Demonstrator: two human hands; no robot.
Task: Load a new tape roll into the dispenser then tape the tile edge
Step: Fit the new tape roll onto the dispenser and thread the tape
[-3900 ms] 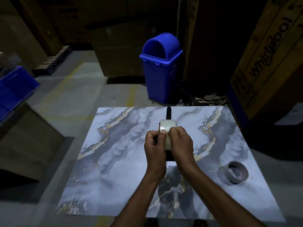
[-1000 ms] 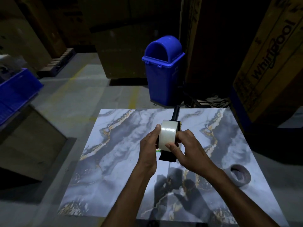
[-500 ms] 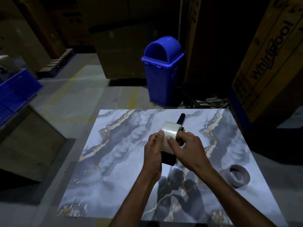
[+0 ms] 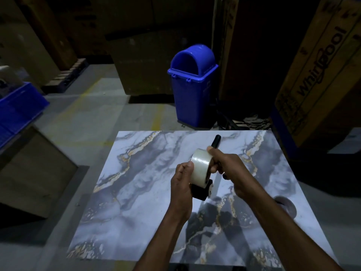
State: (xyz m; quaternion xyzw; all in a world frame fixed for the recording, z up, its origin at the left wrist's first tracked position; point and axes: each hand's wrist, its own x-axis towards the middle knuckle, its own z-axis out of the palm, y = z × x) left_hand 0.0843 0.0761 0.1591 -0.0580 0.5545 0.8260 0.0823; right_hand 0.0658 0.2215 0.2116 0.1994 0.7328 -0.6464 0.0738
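Dim warehouse floor surrounds one marbled tile (image 4: 136, 202), which serves as the counter for the job. Nearest the camera, two forearms reach in from 6 o'clock. At the tile's centre, the left hand (image 4: 182, 184) is curled around the black tape dispenser (image 4: 202, 192) from the 9 o'clock side, its thumb pressed on the one new tape roll (image 4: 201, 167). The right hand (image 4: 227, 167) closes around the dispenser from 3 o'clock, a finger hooked over the roll's top; the black handle (image 4: 216, 140) pokes out toward 12 o'clock. Both are held above the tile.

The roll looks light, stiff and glossy, so probably slick; its flat sides or core seem the best hold, while the loose end is likely to cling. At 4 o'clock one spent tape core (image 4: 285, 207) lies on the tile, partly hidden by the right forearm. Farther off at 12 o'clock stands one blue bin (image 4: 192, 90); one printed carton (image 4: 320, 71) leans at 2 o'clock.
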